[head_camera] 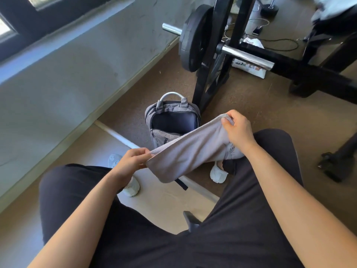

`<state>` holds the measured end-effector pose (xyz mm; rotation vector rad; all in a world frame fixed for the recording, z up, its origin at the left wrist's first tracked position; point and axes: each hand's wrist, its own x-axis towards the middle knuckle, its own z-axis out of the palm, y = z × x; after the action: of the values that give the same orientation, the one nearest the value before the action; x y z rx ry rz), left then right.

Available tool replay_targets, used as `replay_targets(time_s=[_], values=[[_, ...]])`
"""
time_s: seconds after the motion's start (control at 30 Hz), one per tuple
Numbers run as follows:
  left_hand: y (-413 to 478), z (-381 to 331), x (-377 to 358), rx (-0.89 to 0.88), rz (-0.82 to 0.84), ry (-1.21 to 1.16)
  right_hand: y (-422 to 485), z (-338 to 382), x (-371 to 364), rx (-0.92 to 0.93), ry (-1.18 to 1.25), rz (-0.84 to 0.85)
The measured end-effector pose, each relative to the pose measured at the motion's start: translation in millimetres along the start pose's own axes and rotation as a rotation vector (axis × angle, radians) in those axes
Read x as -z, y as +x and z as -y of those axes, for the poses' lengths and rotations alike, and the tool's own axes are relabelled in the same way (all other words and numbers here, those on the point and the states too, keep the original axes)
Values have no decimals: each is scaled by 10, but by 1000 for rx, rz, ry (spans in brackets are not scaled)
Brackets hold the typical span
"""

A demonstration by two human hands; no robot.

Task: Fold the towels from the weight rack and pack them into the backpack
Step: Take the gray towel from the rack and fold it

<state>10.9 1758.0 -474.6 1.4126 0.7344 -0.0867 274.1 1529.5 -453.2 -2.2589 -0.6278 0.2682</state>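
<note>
Left hand [129, 161] and right hand [240, 130] pinch towel [193, 151] above brown gym floor [260, 105].

The person wears loose black trousers [251, 190], plain and matte, which fill much of the lower half of the frame and reach down to the shoes. On the feet are white trainers: the left shoe [132, 187] left of centre, the right shoe [218, 174] right of centre. Both forearms [92, 206] are bare from the lower edge up to the left hand [129, 161] and the right hand [239, 130].
</note>
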Motion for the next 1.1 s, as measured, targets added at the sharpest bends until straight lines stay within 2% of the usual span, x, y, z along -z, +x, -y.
replay_targets(time_s=[0.1,0.23,0.3,0.37,0.43,0.57,0.67,0.77,0.87,0.93,1.1], values=[[54,3,59,91,14,-330,1,-12,-57,-100,29,63],[17,-75,-5,182,4,-718,-50,56,-125,-254,257,131],[25,-72,-4,271,24,-823,-46,53,-158,-325,340,132],[15,-60,-54,308,48,-716,-43,40,-180,-359,352,127],[41,0,-132,278,-39,-517,-40,26,-186,-376,341,122],[156,113,-127,-68,-388,-143,-35,35,-174,-365,328,99],[211,154,-100,-226,-534,214,-51,59,-186,-320,259,107],[253,194,-67,-210,-622,478,-75,93,-221,-203,97,91],[290,217,28,-169,-623,635,-82,78,-253,-86,-61,49],[291,218,53,-149,-621,607,-82,74,-264,-58,-102,34],[255,186,20,56,-613,88,-131,111,-320,-138,65,47]])
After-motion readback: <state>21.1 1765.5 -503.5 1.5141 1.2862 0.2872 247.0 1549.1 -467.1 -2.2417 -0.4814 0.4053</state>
